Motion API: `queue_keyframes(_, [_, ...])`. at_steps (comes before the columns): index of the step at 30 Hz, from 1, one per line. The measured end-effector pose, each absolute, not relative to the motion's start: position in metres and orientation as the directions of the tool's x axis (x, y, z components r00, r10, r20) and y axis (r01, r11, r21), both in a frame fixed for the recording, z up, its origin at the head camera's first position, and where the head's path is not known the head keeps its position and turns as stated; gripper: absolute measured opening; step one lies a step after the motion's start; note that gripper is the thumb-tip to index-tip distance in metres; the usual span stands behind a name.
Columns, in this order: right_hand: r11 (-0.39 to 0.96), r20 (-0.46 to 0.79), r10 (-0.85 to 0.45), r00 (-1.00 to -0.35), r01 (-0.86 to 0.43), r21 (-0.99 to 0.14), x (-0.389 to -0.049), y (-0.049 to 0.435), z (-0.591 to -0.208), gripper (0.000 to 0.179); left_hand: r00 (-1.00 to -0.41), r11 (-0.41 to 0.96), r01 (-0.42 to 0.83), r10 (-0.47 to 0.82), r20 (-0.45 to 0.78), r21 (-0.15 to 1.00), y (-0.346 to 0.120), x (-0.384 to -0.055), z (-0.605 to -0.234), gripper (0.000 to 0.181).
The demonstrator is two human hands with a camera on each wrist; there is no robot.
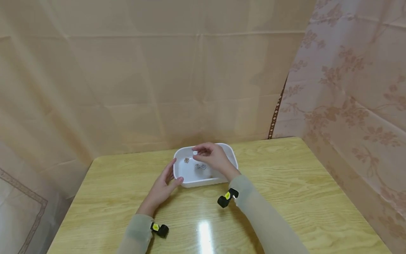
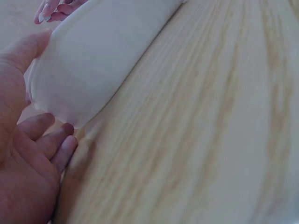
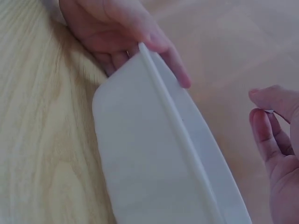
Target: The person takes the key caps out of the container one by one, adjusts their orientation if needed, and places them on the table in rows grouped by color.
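A white plastic tray [image 1: 196, 183] with rounded corners sits toward the back of the table. My left hand [image 1: 162, 188] grips its left end, thumb by the near rim and fingers along the outer wall. Over the tray, my right hand [image 1: 213, 157] pinches a small white piece [image 1: 195, 152] between thumb and fingertips; just a sliver of the piece [image 3: 268, 111] shows in the right wrist view. On the tray's floor lie a small brownish square piece [image 1: 186, 160] at the left and two grey patterned ones, a left one [image 1: 197, 165] and a right one [image 1: 203, 166], side by side.
The table [image 1: 285, 197] has a yellowish wood grain, with a bright light reflection in front of the tray. A beige curtain [image 1: 158, 77] hangs behind its back edge, and a flowered cloth [image 1: 355, 88] hangs at the right. Each sleeve carries a black wrist camera.
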State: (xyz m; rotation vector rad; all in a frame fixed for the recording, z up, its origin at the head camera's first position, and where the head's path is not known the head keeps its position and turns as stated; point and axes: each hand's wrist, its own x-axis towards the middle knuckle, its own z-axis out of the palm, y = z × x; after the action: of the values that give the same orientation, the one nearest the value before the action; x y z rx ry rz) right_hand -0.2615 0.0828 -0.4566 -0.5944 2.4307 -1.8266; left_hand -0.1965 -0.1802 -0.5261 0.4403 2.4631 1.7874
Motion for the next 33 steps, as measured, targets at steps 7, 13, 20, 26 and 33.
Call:
queue_keyframes(7, [0.192, 0.235, -0.333, -0.913, -0.309, -0.931, -0.24, 0.092, -0.459, 0.028, -0.954, 0.265, 0.188, 0.277, 0.112, 0.946, -0.185, -0.2, -0.52, 0.082])
queue_keyframes(13, [0.149, 0.198, -0.257, -0.946, -0.241, -0.959, -0.218, 0.098, -0.46, 0.028, -0.953, 0.186, 0.188, 0.271, 0.134, 0.964, -0.183, -0.205, -0.52, 0.076])
queue_keyframes(20, [0.137, 0.198, -0.253, -0.947, -0.238, -0.962, -0.199, 0.096, -0.469, 0.027, -0.959, 0.205, 0.175, 0.256, 0.12, 0.963, -0.18, -0.206, -0.521, 0.077])
queue_keyframes(26, [0.129, 0.156, -0.253, -0.955, -0.193, -0.973, -0.188, 0.092, -0.479, 0.026, -0.966, 0.226, 0.155, 0.237, 0.1, 0.962, -0.176, -0.205, -0.522, 0.079])
queue_keyframes(33, [0.142, 0.178, -0.332, -0.926, -0.235, -0.961, -0.179, 0.088, -0.489, 0.024, -0.961, 0.186, 0.155, 0.257, 0.104, 0.97, -0.176, -0.206, -0.523, 0.077])
